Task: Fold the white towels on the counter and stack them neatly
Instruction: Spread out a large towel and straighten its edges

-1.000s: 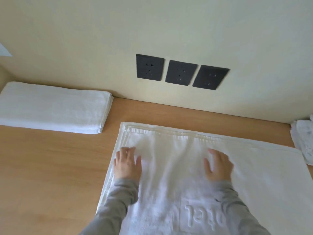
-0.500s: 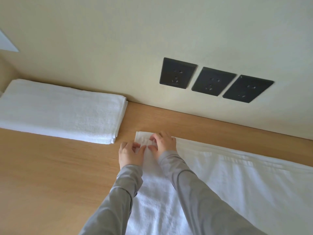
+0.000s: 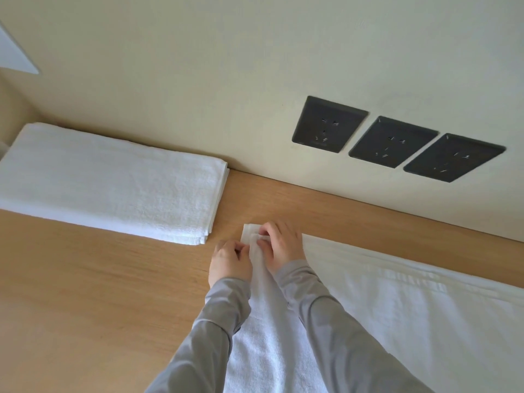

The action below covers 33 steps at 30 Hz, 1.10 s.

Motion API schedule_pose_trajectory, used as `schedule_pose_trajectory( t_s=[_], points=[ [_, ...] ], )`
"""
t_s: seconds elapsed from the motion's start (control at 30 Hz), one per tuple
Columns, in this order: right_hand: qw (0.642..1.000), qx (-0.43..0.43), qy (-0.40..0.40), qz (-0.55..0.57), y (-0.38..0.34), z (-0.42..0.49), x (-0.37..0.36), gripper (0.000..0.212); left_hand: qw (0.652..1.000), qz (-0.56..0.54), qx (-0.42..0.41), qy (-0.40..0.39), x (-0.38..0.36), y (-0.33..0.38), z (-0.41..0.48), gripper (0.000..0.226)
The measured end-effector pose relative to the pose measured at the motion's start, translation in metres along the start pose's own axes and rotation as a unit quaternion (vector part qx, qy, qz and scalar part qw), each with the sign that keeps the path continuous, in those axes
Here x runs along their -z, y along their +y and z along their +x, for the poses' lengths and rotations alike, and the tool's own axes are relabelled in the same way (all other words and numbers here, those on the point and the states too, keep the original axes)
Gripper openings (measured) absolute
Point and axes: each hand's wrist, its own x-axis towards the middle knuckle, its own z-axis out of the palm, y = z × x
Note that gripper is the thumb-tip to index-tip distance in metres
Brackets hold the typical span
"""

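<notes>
HEAD CAMERA: A person in grey sleeves (image 3: pixel 326 321) works at the far left corner of a white towel (image 3: pixel 397 321) spread over the right half of a wooden counter (image 3: pixel 85 293). The left hand (image 3: pixel 229 262) sits at the towel's left edge. Its fingers are curled in and pressed together, pinching the cloth against the thumb. The right hand (image 3: pixel 280 245), just beyond it and nearly touching, bends its fingers down over the corner itself and pinches the layered hem there. A small tip of the corner shows past the fingertips. Both forearms reach up from the bottom of the frame, the right one lying across the towel and the left one along its edge. The towel runs from the corner off the right and bottom edges of the frame. Its woven border band lies parallel to the wall (image 3: pixel 198 66), with a strip of bare wood between them. To the left, near the hands but clear of the towel, a stack (image 3: pixel 113 182) of folded white towels rests on the counter against the wall (its layers cannot be counted from here). Three dark sockets (image 3: pixel 392 141) sit in a row on the wall above the towel. A pale angled shape (image 3: pixel 14 49) cuts into the top left of the frame.
</notes>
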Motion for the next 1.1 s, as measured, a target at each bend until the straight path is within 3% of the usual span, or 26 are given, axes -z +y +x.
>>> schedule_pose_trajectory(
  t_s=[0.13,0.23,0.37,0.47,0.53,0.77,1.1],
  points=[
    [0.998,-0.003,-0.015,0.055,0.002,-0.009,0.016,0.022,0.999,0.046,0.003,-0.026,-0.003,0.009,0.000,0.030],
    [0.997,-0.033,0.000,0.063,0.032,-0.027,0.048,0.029,0.995,0.090,-0.043,-0.027,-0.005,0.014,0.000,0.038],
    [0.992,-0.123,0.000,-0.020,0.108,-0.065,0.107,0.020,0.990,0.042,-0.136,-0.023,-0.008,0.017,0.002,0.030],
    [0.986,-0.141,-0.036,-0.081,0.151,-0.091,0.134,0.014,0.981,0.048,-0.184,-0.033,-0.009,0.018,0.003,0.035],
    [0.985,-0.143,-0.044,-0.088,0.166,-0.099,0.141,0.014,0.974,0.078,-0.208,-0.043,-0.011,0.016,0.006,0.027],
    [0.985,-0.074,-0.069,-0.143,0.178,-0.089,0.138,0.008,0.966,0.124,-0.199,-0.106,0.003,0.020,0.028,0.014],
    [0.969,-0.086,-0.042,-0.227,0.174,-0.076,0.128,0.016,0.967,0.128,-0.200,-0.092,0.011,0.017,0.039,0.014]
  ],
)
